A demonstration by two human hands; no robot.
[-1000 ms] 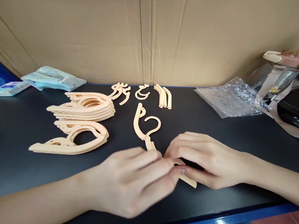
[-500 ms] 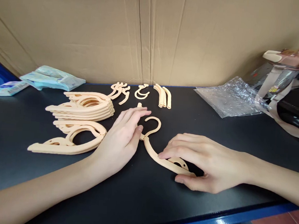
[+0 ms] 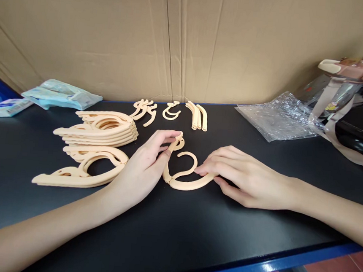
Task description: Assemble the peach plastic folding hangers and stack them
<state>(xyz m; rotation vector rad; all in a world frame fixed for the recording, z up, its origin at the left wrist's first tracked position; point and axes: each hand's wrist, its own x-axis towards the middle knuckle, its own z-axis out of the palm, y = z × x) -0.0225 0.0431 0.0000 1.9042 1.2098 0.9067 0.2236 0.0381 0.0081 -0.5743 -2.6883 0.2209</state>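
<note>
A beige folding clothes hanger (image 3: 190, 185) lies on the dark tabletop between my hands, its two arms bent upward around its curved hook. My left hand (image 3: 149, 158) has fingers and thumb closed on the left arm, near its tip. The right arm's outer end is gripped by my right hand (image 3: 244, 175), whose fingers hide that end. Left of my left hand are folded hangers in two groups: a taller stack (image 3: 106, 129) behind and a lower stack (image 3: 86, 168) in front.
Loose hooks (image 3: 145, 109), further hooks (image 3: 171, 110) and slim curved arms (image 3: 199, 116) lie along the back. A cardboard wall (image 3: 114, 37) rises behind. Blue tissue packs (image 3: 61, 96) are at left. A clear plastic bag (image 3: 275, 118) and strapped bottle (image 3: 338, 90) stand right.
The hanger's arms have folded up toward the hook. My right hand has moved in and slightly up with the right arm; my left fingers have closed on the left arm.
</note>
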